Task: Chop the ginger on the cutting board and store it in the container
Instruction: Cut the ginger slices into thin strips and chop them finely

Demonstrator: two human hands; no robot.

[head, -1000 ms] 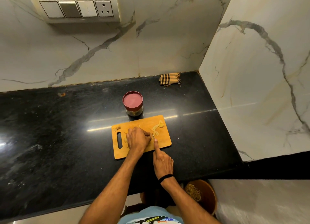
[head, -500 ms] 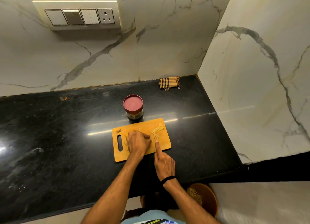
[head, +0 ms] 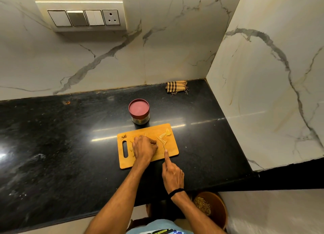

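- The ginger is being shown as pale yellow slivers and thin slices, scattered over the far right part of the orange cutting board. A few more pale bits are lying just left of the left hand, and a small brownish scrap is lying by the board's far left corner.
- The piece under the cut is being covered by the left hand, whose fingers are being curled down over it and pressed toward the board, so little of it is being left in view.
- A knife is being gripped by the right hand. The forefinger is being laid straight along the blade's back, and the other fingers are being folded round a handle hidden beneath the palm. Only a thin line of blade is being shown, just right of the left fingertips.
- The board is being rested on a black speckled countertop, with its handle slot to the left.
- The container, a short steel-sided jar, is being kept closed by a red lid just beyond the board's far edge, apart from the ginger and both hands.
- A checked cloth is lying folded in the back right corner against the marble wall.
- A switch panel is being carried by that wall, up to the left.
- A brown tub of dry scraps is being partly hidden below the counter's edge, beside the right forearm.
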